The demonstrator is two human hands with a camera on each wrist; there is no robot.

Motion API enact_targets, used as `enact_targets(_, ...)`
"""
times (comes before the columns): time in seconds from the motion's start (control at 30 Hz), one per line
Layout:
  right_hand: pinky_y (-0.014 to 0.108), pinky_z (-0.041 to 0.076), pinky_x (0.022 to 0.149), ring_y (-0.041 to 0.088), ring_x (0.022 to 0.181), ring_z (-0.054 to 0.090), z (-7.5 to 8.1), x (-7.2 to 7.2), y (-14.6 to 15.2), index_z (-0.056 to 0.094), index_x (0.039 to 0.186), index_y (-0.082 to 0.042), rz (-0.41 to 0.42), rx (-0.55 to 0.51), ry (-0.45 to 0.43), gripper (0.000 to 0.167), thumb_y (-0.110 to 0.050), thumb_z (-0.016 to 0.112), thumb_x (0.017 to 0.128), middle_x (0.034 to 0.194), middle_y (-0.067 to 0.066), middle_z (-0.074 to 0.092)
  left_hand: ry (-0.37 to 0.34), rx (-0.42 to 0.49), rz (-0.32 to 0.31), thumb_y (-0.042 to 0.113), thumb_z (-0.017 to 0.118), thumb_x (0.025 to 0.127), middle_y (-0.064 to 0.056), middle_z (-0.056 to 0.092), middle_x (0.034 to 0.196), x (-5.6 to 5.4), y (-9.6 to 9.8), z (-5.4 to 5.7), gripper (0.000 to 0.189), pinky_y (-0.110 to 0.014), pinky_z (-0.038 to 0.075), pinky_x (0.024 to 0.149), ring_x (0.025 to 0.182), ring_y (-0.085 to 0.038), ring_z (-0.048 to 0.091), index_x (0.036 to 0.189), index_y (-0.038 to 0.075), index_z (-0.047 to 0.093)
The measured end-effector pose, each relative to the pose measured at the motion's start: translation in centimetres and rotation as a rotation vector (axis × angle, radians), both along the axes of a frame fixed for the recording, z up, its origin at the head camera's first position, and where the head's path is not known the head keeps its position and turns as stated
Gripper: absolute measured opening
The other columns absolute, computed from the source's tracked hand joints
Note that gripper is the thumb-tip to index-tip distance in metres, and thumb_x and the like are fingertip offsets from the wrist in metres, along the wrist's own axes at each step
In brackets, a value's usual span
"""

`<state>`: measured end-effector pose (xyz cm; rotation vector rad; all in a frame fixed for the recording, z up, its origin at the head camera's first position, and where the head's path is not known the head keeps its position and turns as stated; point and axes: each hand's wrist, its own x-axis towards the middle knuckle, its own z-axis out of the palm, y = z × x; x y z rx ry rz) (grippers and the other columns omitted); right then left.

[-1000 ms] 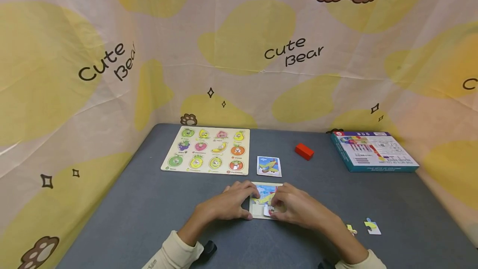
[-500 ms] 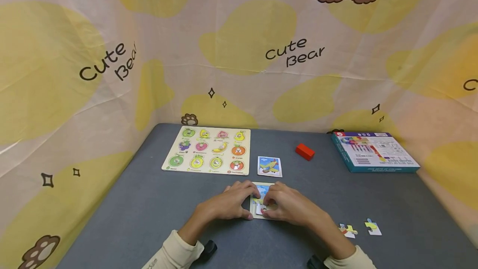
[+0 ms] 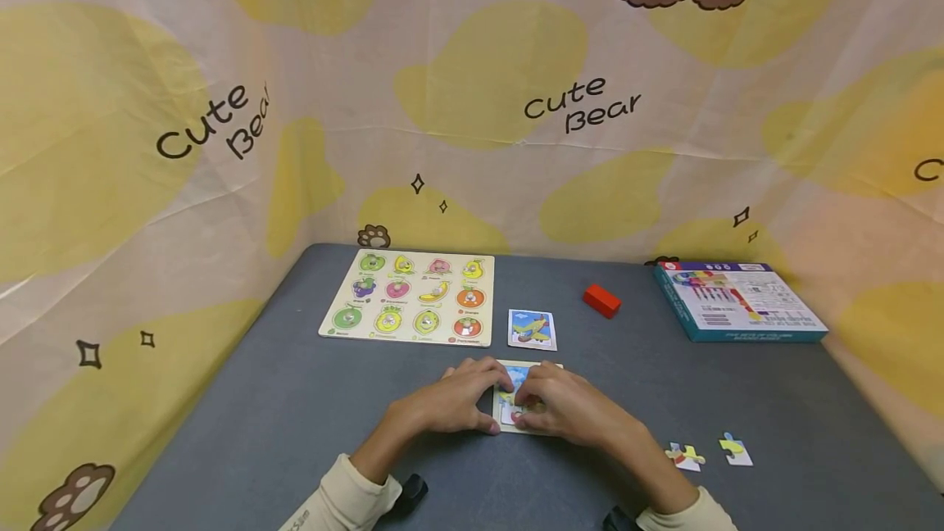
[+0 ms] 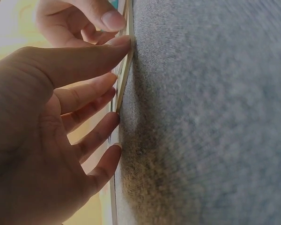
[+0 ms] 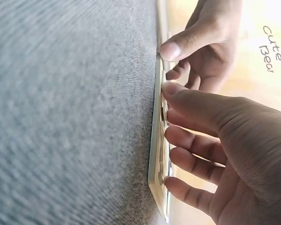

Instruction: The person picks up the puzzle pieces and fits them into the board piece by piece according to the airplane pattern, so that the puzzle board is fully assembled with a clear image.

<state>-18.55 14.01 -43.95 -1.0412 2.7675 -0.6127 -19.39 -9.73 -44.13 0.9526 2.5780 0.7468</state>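
Observation:
A small puzzle tray (image 3: 514, 363) with a blue-and-yellow picture lies in front of the person. The left hand (image 3: 457, 401) holds its left side, thumb at the near left corner and fingertips at the upper picture. In the left wrist view, that thumb presses the rim of the tray (image 4: 125, 77). My right hand (image 3: 575, 406) pinches a jigsaw piece (image 3: 506, 415) low over the lower left of the tray, thumb and fingers close together. In the right wrist view, the right fingertips sit along the pieces in the tray (image 5: 154, 154). The right hand hides much of the picture.
Behind the tray lies a plane picture card (image 3: 533, 330), with a fruit board (image 3: 413, 308) to its left. A red block (image 3: 601, 300) and a teal-edged box (image 3: 741, 301) stand back right. Loose jigsaw pieces (image 3: 736, 451) lie right of the right forearm.
My right hand has moved left over the tray with the jigsaw piece, uncovering more of the loose pieces by the forearm. The left hand stays in place on the tray.

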Motion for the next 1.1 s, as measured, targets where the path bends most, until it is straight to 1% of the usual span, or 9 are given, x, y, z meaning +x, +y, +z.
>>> enact_targets(0.23,0.031,0.050,0.080,0.003,0.092,0.054,-0.4,0.1,-0.1,0.081,0.105,-0.019,0.016,-0.020,0.032,0.017,-0.033,0.081,0.095,0.099,-0.012,0.065,0.006,0.003,-0.002,0.029,0.083,0.092,0.008,0.056,0.142,0.0,0.0,0.0,0.043,-0.044,0.039,0.099,0.130,-0.017,0.049,0.131,0.023,0.067)
enact_targets(0.5,0.029,0.048,0.077,0.005,0.091,0.053,-0.1,0.0,-0.1,0.083,0.109,-0.020,0.015,-0.007,0.009,0.018,-0.032,0.081,0.095,0.101,-0.010,0.066,0.005,0.008,0.008,0.025,0.077,0.097,0.005,0.057,0.142,0.0,0.1,0.0,0.035,-0.045,0.039,0.099,0.129,-0.018,0.050,0.131,0.021,0.068)
enact_targets(0.7,0.026,0.046,0.075,0.004,0.090,0.054,0.0,0.1,0.0,0.085,0.107,-0.021,0.045,-0.022,0.028,0.015,-0.030,0.081,0.095,0.099,-0.010,0.066,0.017,0.042,0.035,0.021,0.076,0.098,0.005,0.059,0.137,0.1,0.3,-0.2,0.030,-0.041,0.037,0.093,0.123,-0.017,0.051,0.128,0.018,0.069)
enact_targets(0.83,0.027,0.047,0.074,0.004,0.089,0.054,-0.1,0.2,0.0,0.084,0.105,-0.021,0.044,-0.038,0.040,0.013,-0.028,0.082,0.095,0.098,-0.009,0.066,0.033,0.061,0.065,0.020,0.079,0.096,0.005,0.060,0.132,0.3,0.6,-0.3,0.028,-0.040,0.036,0.091,0.119,-0.017,0.051,0.123,0.019,0.071)
enact_targets(1.0,0.027,0.047,0.074,0.003,0.088,0.054,-0.2,0.2,0.0,0.083,0.105,-0.021,0.022,-0.051,0.021,0.012,-0.027,0.082,0.094,0.098,-0.010,0.066,0.033,0.065,0.118,0.018,0.082,0.092,0.005,0.061,0.129,0.6,1.2,-0.3,0.025,-0.043,0.036,0.090,0.119,-0.020,0.052,0.115,0.021,0.072)
enact_targets(1.1,0.027,0.047,0.074,0.004,0.087,0.053,-0.1,0.1,0.0,0.082,0.106,-0.021,0.017,-0.043,0.000,0.014,-0.028,0.082,0.095,0.098,-0.010,0.065,0.029,0.064,0.136,0.017,0.082,0.092,0.005,0.061,0.128,0.8,1.4,-0.3,0.024,-0.043,0.036,0.090,0.119,-0.021,0.052,0.113,0.021,0.072)
